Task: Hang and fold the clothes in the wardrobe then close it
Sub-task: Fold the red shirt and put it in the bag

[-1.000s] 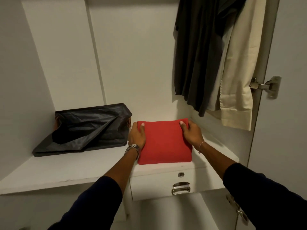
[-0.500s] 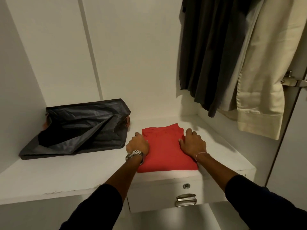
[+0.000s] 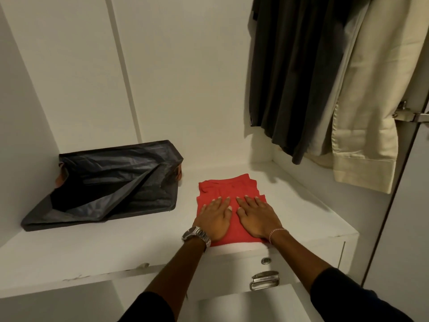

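A folded red garment (image 3: 228, 185) lies flat on the white wardrobe shelf (image 3: 139, 240), right of the middle. My left hand (image 3: 214, 217), with a metal watch at the wrist, presses on its near left half with straight fingers. Beside it my right hand (image 3: 256, 216), wearing a thin bracelet, lies flat on the near right half. The two hands almost touch at the thumbs. Dark garments (image 3: 290, 73) and a cream garment (image 3: 371, 101) hang at the upper right, above the shelf's right end.
A collapsed dark grey fabric storage box (image 3: 111, 180) lies on the shelf's left part. Under the shelf sits a white drawer with a round lock (image 3: 265, 260) and a metal handle (image 3: 264, 280). A door hinge (image 3: 411, 113) shows at the right edge.
Both hands slid from the garment's sides onto its top and flattened out, side by side. The garment now lies a little deeper on the shelf, and the camera has moved closer.
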